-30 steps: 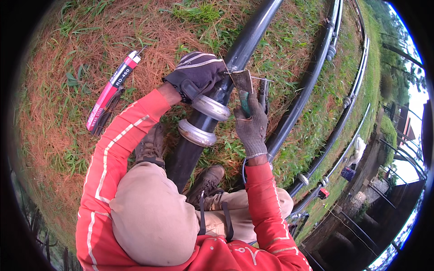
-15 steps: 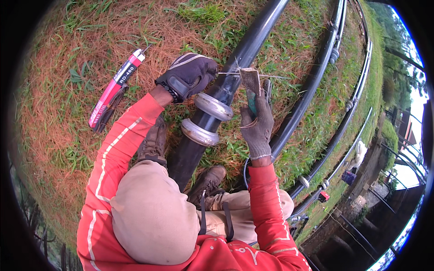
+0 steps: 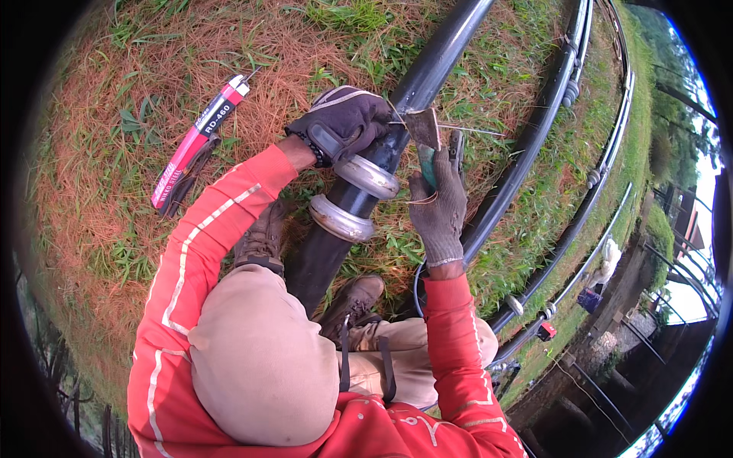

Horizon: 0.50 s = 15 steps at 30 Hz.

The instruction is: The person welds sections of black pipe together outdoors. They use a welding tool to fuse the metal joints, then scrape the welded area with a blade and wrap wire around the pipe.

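Note:
My left hand (image 3: 345, 122), in a dark glove, is closed in a pinch on a thin metal rod (image 3: 477, 131). The rod runs across above the black pipe (image 3: 432, 72), passing behind a scraper's blade. In a grey knitted glove, my right hand (image 3: 441, 206) grips the scraper (image 3: 424, 128), which has a green handle and a flat, worn blade pointing away from me. Beside my right fingers is a dark, narrow tool (image 3: 456, 149); I cannot tell if it is held too. Two silvery metal rings (image 3: 341, 218) encircle the pipe nearer to me.
A pink, white and black packet (image 3: 200, 145) lies on needle-strewn grass at left, a dark strap-like item (image 3: 183, 177) beside it. More black pipes (image 3: 527, 156) run along the right. My boots (image 3: 351, 305) stand on either side of the near pipe. A dark structure is far right.
My left hand has shifted right, closer to the scraper's blade. My right hand has moved slightly right, and the blade has turned a little. The rod's far end sits further right.

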Available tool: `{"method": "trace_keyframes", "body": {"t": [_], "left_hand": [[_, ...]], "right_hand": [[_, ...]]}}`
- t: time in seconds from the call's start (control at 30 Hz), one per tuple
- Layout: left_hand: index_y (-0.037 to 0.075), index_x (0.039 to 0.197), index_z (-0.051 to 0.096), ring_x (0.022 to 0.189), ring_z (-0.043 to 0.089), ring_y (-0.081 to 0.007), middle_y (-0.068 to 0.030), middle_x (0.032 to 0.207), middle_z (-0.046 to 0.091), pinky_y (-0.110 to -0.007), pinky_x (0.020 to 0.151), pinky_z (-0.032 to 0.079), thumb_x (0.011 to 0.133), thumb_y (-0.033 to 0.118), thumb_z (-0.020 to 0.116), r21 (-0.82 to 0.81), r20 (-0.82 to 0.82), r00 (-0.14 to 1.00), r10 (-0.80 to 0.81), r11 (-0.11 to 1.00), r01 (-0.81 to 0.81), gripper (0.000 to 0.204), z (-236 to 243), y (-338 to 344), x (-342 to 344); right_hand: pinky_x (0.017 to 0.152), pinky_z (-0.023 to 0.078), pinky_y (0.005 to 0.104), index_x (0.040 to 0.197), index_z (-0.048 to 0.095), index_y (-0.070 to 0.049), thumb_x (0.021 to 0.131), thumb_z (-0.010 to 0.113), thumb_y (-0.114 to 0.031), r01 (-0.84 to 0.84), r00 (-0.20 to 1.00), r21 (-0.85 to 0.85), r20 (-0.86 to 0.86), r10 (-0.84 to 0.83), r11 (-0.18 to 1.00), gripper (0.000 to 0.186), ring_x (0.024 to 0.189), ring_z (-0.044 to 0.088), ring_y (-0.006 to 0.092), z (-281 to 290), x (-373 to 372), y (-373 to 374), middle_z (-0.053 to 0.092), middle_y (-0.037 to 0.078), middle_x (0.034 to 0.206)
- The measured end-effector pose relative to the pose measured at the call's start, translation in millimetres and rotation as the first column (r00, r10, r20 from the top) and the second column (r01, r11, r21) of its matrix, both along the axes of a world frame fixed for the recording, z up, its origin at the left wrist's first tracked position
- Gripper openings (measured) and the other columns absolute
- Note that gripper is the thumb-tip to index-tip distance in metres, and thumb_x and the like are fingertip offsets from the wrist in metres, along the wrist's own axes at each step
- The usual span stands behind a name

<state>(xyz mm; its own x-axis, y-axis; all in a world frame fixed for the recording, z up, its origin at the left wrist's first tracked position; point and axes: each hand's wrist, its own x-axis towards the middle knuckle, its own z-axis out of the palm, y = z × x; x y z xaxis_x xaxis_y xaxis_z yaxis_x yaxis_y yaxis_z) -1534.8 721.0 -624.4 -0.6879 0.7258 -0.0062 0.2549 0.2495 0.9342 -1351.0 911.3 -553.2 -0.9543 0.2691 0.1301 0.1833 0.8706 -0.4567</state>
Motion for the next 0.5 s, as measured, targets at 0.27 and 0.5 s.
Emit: {"method": "trace_keyframes", "body": {"t": [0.27, 0.5], "left_hand": [[0.010, 0.110, 0.083, 0.085, 0.076, -0.0405, -0.0183, 0.090, 0.078, -0.049, 0.077, 0.059, 0.093, 0.029, 0.083, -0.021, 0.087, 0.996, 0.028, 0.999, -0.026, 0.026, 5, 4, 2], [0.008, 0.117, 0.083, 0.090, 0.081, -0.0286, -0.0148, 0.102, 0.083, -0.041, 0.084, 0.063, 0.090, 0.025, 0.085, -0.020, 0.277, 0.958, 0.076, 0.997, -0.073, 0.032, 13, 3, 2]], "right_hand": [[0.089, 0.060, 0.0483, 0.164, 0.057, -0.012, 0.095, 0.077, -0.012, 0.071, 0.977, 0.048, 0.200, -0.079, 0.996, 0.072, 0.103, 0.075, 0.0391, 3, -6, -8, 0.073, 0.020, 0.112], [0.089, 0.060, 0.0456, 0.162, 0.059, -0.011, 0.094, 0.078, -0.011, 0.067, 0.990, 0.021, 0.120, -0.069, 0.998, 0.071, 0.098, 0.075, 0.0359, 6, -1, -14, 0.072, 0.016, 0.107]]}}
